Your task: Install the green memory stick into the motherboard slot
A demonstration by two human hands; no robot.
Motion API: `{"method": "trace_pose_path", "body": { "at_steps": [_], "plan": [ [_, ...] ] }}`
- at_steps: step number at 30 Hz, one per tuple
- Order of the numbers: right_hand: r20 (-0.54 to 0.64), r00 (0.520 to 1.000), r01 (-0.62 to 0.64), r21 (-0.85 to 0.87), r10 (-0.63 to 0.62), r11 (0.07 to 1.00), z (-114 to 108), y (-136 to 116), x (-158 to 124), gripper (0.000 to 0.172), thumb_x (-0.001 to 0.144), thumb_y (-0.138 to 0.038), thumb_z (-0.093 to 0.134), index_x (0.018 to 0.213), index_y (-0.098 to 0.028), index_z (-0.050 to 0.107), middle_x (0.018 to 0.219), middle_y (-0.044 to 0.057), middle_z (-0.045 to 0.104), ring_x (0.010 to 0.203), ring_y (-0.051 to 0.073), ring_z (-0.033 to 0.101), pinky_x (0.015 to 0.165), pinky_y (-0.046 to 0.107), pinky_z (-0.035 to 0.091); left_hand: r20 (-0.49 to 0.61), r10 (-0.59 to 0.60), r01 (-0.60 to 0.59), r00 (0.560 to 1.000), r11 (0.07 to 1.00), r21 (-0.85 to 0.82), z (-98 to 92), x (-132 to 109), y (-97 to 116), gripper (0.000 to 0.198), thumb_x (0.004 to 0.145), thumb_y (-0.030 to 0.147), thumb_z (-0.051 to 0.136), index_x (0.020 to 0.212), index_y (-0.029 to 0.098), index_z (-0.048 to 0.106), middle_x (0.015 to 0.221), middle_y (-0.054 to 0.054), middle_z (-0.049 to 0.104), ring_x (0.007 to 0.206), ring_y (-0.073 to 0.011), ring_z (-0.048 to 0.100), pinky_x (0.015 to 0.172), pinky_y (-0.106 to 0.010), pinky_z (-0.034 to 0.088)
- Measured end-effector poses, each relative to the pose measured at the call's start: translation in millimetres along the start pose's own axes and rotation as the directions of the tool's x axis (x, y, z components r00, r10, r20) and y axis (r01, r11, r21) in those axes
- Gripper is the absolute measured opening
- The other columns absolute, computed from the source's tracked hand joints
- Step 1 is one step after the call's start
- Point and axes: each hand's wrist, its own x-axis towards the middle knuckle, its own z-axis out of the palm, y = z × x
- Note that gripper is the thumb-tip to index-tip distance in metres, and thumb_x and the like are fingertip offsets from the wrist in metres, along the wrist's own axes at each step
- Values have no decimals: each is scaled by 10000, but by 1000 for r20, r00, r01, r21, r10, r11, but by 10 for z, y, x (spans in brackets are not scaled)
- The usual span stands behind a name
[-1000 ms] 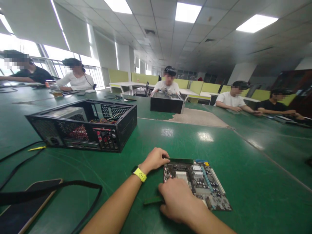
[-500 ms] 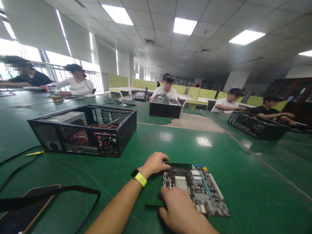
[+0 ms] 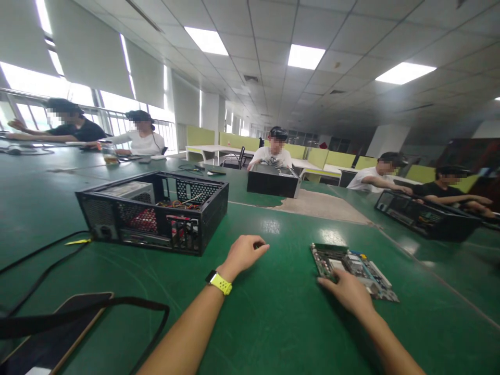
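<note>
A motherboard (image 3: 377, 276) lies on the green table to my right, a green memory module (image 3: 331, 250) standing along its far edge. My right hand (image 3: 349, 294) grips its near left part, fingers over the board and thumb at the near edge. The fingers cover part of the board. My left hand (image 3: 247, 253), with a yellow-banded watch (image 3: 219, 283) on the wrist, hovers over the table left of the board. Its fingers are loosely curled, the thumb apart, and nothing shows in them.
A black open computer case (image 3: 156, 213) with a power supply inside stands at left. Cables (image 3: 42, 255) and a dark flat board (image 3: 58, 333) lie at near left. Across the table a person handles another case (image 3: 271, 180); a further case (image 3: 427, 213) stands at right, with people beside it.
The motherboard has shifted away and to the right with my right hand. My left hand has come off its corner. A green strip beside my right hand no longer shows.
</note>
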Motion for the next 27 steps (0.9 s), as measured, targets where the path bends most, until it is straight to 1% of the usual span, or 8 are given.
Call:
{"method": "trace_pose_path", "body": {
  "at_steps": [3,6,9,12,20,22,24,27],
  "plan": [
    [-42,977,-206,43,208,978,-20,551,248,566,814,-676,373,955,-199,644,966,174,690,928,339,651,759,420,476,-22,-7,7,1000,1000,-5,-27,4,-26,337,841,462,524,892,188,715,885,-63,727,779,-194,637,701,-263,438],
    [-81,890,-441,94,448,893,-33,1047,368,685,765,-751,351,1037,-204,660,1075,219,661,996,387,630,745,452,491,-34,-11,11,999,1000,-4,-28,9,-37,331,838,460,527,880,193,718,871,-59,728,765,-193,639,696,-263,443],
    [-103,818,-550,149,566,822,-45,1368,401,769,719,-774,390,1151,-192,645,1157,236,631,1067,417,597,740,474,503,-41,-16,16,999,1000,0,-24,14,-36,315,832,448,532,872,199,719,871,-51,730,777,-196,646,699,-264,449],
    [-107,785,-587,185,610,788,-57,1472,396,787,681,-776,435,1172,-199,649,1183,240,621,1078,448,583,723,500,511,-50,-28,28,998,1000,11,-33,12,-39,295,831,425,529,867,202,720,875,-47,730,803,-197,650,725,-265,456],
    [-176,666,-673,277,725,686,-66,1467,368,803,675,-734,471,1215,-160,627,1228,298,569,1078,498,559,719,559,496,-78,-91,96,993,993,64,-111,-12,-60,274,830,404,527,837,201,711,852,-43,725,788,-190,648,721,-263,461],
    [-163,616,-713,301,771,633,-68,1506,341,819,661,-710,506,1230,-132,615,1231,315,556,1087,503,551,728,560,489,-86,-112,119,990,990,79,-130,-17,-70,272,831,400,527,834,199,710,847,-46,723,783,-190,648,716,-264,459],
    [-150,549,-752,340,822,565,-87,1538,295,830,651,-695,531,1244,-118,606,1238,333,539,1102,509,538,710,556,479,-91,-130,138,987,986,94,-147,-22,-82,272,833,394,524,832,194,708,847,-52,722,784,-192,649,713,-267,457],
    [-192,465,-753,427,864,500,-206,1533,211,843,668,-692,518,1287,-123,571,1208,360,543,1096,521,533,613,548,440,-87,-145,154,986,981,113,-162,-24,-89,272,838,380,517,836,186,708,853,-64,720,790,-197,649,710,-273,457]
  ]
}}
